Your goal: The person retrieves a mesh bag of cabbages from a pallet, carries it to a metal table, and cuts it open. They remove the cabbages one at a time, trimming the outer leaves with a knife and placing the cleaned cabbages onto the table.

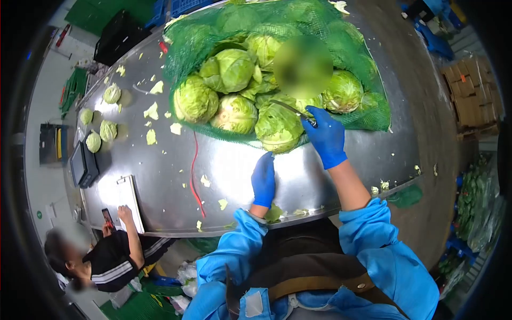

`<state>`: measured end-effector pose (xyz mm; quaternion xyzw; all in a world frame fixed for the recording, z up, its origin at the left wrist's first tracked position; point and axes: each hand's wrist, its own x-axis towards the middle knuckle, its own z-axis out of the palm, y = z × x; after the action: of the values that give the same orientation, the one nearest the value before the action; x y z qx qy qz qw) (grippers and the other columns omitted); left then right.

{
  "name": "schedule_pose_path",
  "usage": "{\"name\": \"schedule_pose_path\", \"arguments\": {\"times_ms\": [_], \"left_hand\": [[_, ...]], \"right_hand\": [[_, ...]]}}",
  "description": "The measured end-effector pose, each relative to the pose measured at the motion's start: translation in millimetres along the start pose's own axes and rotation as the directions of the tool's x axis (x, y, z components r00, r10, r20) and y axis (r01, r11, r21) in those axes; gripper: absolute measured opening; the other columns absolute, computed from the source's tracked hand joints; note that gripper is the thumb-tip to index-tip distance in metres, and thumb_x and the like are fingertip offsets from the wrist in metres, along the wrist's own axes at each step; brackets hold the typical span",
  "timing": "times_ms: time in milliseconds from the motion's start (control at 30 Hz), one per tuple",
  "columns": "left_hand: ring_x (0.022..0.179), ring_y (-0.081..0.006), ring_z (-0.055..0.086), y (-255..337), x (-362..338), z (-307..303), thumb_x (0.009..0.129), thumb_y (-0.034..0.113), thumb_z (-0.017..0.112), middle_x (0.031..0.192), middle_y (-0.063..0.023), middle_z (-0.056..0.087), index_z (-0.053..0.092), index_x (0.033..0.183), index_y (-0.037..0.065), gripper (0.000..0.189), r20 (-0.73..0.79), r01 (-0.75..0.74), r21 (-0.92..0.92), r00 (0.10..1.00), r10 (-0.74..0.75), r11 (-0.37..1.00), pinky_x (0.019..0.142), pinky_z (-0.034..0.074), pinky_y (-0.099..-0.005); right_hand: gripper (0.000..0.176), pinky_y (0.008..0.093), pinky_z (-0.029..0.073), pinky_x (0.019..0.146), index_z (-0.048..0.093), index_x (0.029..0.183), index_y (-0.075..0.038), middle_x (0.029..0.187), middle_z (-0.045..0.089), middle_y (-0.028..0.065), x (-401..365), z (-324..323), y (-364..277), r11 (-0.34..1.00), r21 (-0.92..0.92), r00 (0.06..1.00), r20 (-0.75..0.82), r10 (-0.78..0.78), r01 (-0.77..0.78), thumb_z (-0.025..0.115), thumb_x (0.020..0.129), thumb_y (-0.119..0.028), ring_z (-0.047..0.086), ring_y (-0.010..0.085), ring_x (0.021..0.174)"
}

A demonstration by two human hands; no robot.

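Note:
In a blue glove, my right hand (325, 136) is closed round the handle of a knife (288, 107), whose curved blade lies over the cabbages at the front of the heap. My left hand (263, 180), also gloved in blue, is at the near side of a green cabbage (278, 127), fingertips at its lower edge; its fingers look held together, and whether they grip the cabbage is not clear. Several more cabbages (196, 99) lie in an opened green mesh bag (381, 114) on the metal table (341, 189). A blurred patch hides part of the heap.
A red string (194, 173) and leaf scraps (151, 111) lie on the table. At the left are small cabbages (108, 130), a dark scale (84, 164) and a clipboard (131, 200). Another person (114, 261) holds a phone (108, 218) there. Cardboard boxes (472, 98) stand right.

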<state>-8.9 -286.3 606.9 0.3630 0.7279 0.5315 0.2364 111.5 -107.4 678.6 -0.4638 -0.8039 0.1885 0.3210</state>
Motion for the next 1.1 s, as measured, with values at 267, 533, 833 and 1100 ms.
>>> {"name": "schedule_pose_path", "arguments": {"times_ms": [267, 533, 833, 1100], "left_hand": [[0.101, -0.0255, 0.06, -15, 14, -18, 0.101, 0.054, 0.036, 0.118, -0.0165, 0.061, 0.045, 0.134, 0.003, 0.061, 0.543, 0.767, -0.474, 0.641, -0.543, 0.432, 0.091, 0.05, -0.0388], [0.123, -0.0288, 0.05, -2, -44, -9, 0.095, 0.035, 0.06, 0.142, -0.0144, 0.04, 0.021, 0.15, 0.008, 0.073, 0.595, 0.669, -0.512, 0.729, -0.339, 0.539, 0.102, 0.044, -0.0399], [0.089, -0.0168, 0.064, 45, 28, -78, 0.079, 0.024, 0.08, 0.116, -0.0166, 0.06, 0.047, 0.138, 0.006, 0.07, 0.457, 0.431, 0.074, 0.787, -0.414, 0.899, 0.076, 0.054, -0.0281], [0.119, -0.0235, 0.055, 48, -13, -68, 0.096, 0.007, 0.047, 0.135, -0.0139, 0.048, 0.049, 0.129, -0.004, 0.035, 0.097, 0.28, -0.428, 0.96, -0.265, 0.859, 0.104, 0.044, -0.0346]], "right_hand": [[0.045, 0.0394, 0.051, 0.08, 0.064, 0.114, -0.008, 0.11, 0.066, 0.0128, -15, 33, -4, 0.975, 0.222, 0.956, 0.289, -0.046, -0.02, 0.068, 0.084, -0.04, 0.064, 0.035, 0.091], [0.053, 0.0317, 0.05, 0.072, 0.059, 0.123, -0.004, 0.094, 0.069, 0.0054, -167, 3, 54, 0.666, 0.546, 0.861, 0.29, 0.418, -0.507, 0.079, 0.08, -0.028, 0.062, 0.014, 0.077], [0.038, 0.0222, 0.044, 0.044, 0.063, 0.108, -0.001, 0.082, 0.066, 0.0045, -179, -24, 20, 0.235, 0.396, 0.454, 0.838, 0.301, -0.888, 0.074, 0.086, -0.029, 0.052, 0.0062, 0.049], [0.079, 0.0365, 0.047, 0.093, 0.053, 0.128, -0.002, 0.116, 0.061, 0.0185, -168, 32, -5, 0.776, 0.471, 0.841, 0.523, 0.138, -0.42, 0.084, 0.067, -0.04, 0.06, 0.0297, 0.109]]}}
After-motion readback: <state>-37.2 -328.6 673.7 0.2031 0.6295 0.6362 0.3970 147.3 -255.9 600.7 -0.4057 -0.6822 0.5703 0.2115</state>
